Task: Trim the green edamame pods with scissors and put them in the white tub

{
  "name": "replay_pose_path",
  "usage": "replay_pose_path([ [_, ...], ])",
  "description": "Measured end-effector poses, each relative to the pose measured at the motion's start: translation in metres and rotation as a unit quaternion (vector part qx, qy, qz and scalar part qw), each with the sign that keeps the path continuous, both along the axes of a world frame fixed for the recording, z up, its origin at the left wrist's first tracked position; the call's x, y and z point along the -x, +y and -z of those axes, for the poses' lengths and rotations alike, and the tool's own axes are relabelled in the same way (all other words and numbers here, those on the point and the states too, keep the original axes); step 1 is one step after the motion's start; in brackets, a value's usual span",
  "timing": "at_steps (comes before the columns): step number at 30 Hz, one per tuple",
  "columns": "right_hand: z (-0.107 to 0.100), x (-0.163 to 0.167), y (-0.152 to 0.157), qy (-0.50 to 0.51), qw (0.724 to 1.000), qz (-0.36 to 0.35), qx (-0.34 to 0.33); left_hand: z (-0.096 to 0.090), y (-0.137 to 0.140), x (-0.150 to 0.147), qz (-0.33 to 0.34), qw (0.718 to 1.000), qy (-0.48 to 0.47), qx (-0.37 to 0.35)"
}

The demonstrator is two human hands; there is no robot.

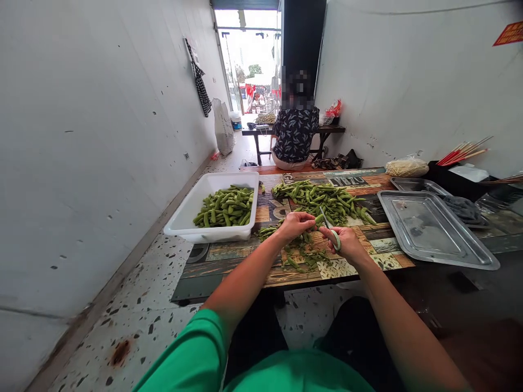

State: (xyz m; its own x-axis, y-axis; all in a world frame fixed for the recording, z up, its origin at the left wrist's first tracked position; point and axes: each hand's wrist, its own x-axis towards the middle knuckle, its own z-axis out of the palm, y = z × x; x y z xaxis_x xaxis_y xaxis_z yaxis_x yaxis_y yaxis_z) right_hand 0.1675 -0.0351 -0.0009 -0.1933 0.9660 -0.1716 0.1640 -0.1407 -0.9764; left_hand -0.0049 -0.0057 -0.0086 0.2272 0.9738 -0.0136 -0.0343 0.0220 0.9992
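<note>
My left hand (296,225) is closed, pinching a green soybean pod (319,219) by its end above the table. Wrapped round the pale green handles of a pair of scissors (335,239), my right hand (347,243) holds their blades upward beside the pod. Behind both hands lies a heap of soybean pods (322,197). Trimmed bits and loose pods (304,258) are scattered on the table just below my hands. To the left, a white plastic tub (212,235) holds many pods (226,207).
The tub's left side overhangs the patterned wooden table (237,267). Metal trays (437,228) lie at the right, near a black box with skewers (461,155) and a bagged pale bundle (406,166). Beyond, a person (296,133) sits with their back to me at another table (251,132).
</note>
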Motion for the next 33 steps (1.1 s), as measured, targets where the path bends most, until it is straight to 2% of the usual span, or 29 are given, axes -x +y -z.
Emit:
replay_pose_path([
  [5,-0.001,0.003,-0.006,-0.007,1.0,-0.003,0.015,-0.003,0.0,0.001,-0.006,0.985,-0.14,0.098],
  [9,0.005,0.007,-0.013,-0.018,0.999,-0.029,0.039,-0.004,0.001,0.003,-0.03,0.962,-0.241,0.122],
  [15,0.009,0.017,-0.019,0.0,0.998,-0.019,0.051,0.0,0.003,-0.001,-0.077,0.964,-0.237,0.09],
  [20,0.002,0.023,-0.021,0.013,0.999,-0.007,0.03,0.0,-0.002,-0.007,-0.086,0.962,-0.243,0.09],
  [24,0.005,0.026,-0.019,-0.003,1.0,0.011,0.002,0.001,-0.003,-0.013,-0.106,0.963,-0.232,0.081],
  [27,0.011,0.024,-0.018,-0.005,1.0,0.019,-0.014,-0.003,-0.002,-0.011,-0.138,0.973,-0.18,0.04],
  [29,0.014,0.018,-0.018,0.003,1.0,0.022,0.002,-0.013,-0.005,0.002,-0.189,0.978,-0.083,-0.031],
  [30,0.015,0.013,-0.018,0.007,1.0,0.025,0.016,-0.022,-0.008,0.014,-0.233,0.969,-0.016,-0.077],
  [31,0.015,0.008,-0.018,0.014,0.999,0.034,0.028,-0.033,-0.012,0.029,-0.285,0.948,0.059,-0.127],
  [32,0.016,0.002,-0.018,0.024,0.998,0.043,0.039,-0.045,-0.016,0.047,-0.347,0.912,0.137,-0.171],
  [33,0.017,-0.004,-0.017,0.036,0.996,0.055,0.053,-0.057,-0.021,0.066,-0.415,0.863,0.206,-0.202],
])
